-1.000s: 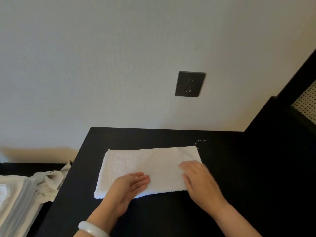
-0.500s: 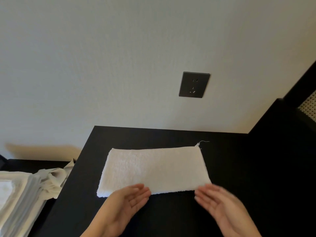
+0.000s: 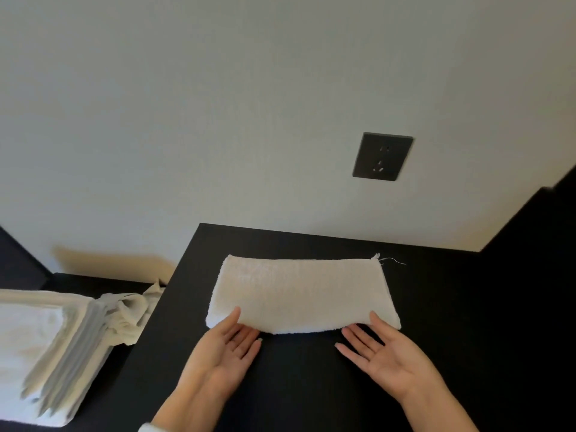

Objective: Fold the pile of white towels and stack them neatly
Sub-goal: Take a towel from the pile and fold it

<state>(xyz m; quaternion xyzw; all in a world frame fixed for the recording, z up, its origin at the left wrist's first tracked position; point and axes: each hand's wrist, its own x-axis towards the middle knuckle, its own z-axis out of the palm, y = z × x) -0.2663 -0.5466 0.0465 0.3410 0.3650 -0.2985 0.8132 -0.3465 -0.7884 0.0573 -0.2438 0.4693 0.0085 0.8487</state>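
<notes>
Bare left hand (image 3: 226,353) and right hand (image 3: 388,353), bare forearms — white bangle (image 3: 146,427) edge at left wrist

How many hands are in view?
2. The left hand is palm-up at the near-left edge of the folded towel; the right hand, at its near-right edge. No others show.

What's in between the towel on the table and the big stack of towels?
A crumpled white cloth lies beside the stack, then bare black table up to the towel. The head view shows it.
</notes>
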